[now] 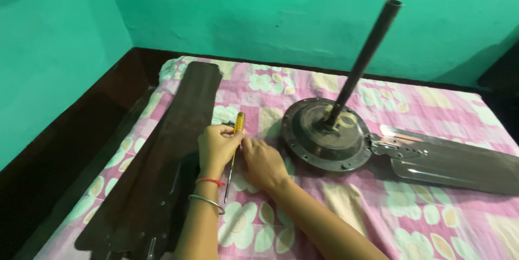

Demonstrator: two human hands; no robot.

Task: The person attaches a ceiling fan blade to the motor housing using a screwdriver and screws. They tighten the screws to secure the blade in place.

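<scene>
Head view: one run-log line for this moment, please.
left hand: on yellow-handled screwdriver | right hand: beside it | loose brown fan blades left | fan motor right

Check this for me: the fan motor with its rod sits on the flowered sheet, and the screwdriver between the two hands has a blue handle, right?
Not quite. The head view shows the screwdriver has a yellow handle, not blue. The rest holds: it lies between the left hand and right hand, and the fan motor sits on the flowered sheet.

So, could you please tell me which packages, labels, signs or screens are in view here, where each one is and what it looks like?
None: no package, label, sign or screen shows.
In view instead: a brown ceiling fan motor with its downrod, one attached blade to the right, loose blades on the left, all on a pink floral sheet.
The left hand and right hand meet at a yellow-handled screwdriver.
</scene>
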